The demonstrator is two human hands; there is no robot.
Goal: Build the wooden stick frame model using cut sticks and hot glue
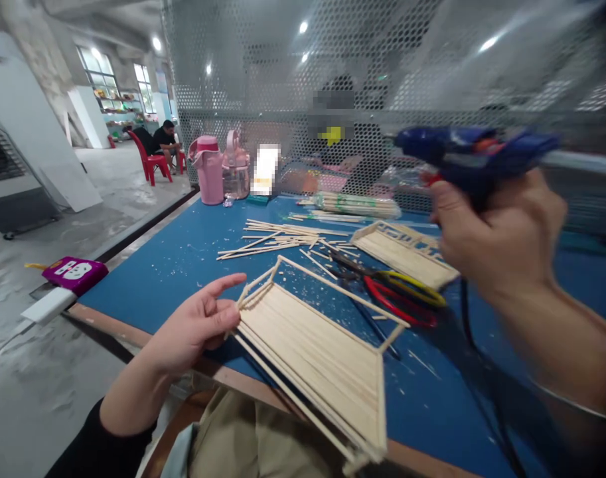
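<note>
My left hand [198, 328] pinches the left corner of a small model made of thin wooden sticks [312, 345]. It has a flat slatted base and a raised stick frame, and it is held tilted over the table's front edge. High on the right, my right hand [496, 232] grips a blue hot glue gun [476, 153], slightly blurred, its nozzle pointing left and its cord hanging down. Beyond the model lie scissors [407, 299] with red and yellow handles and loose wooden sticks [283, 239]. A second stick model [405, 255] rests behind the scissors.
The blue table [148, 265] carries bagged sticks [357, 204], a pink flask [210, 172] and a clear bottle [237, 172]. A purple power strip [76, 274] sits at the left edge. A perforated metal screen [263, 79] stands behind, with a person [337, 133] beyond it.
</note>
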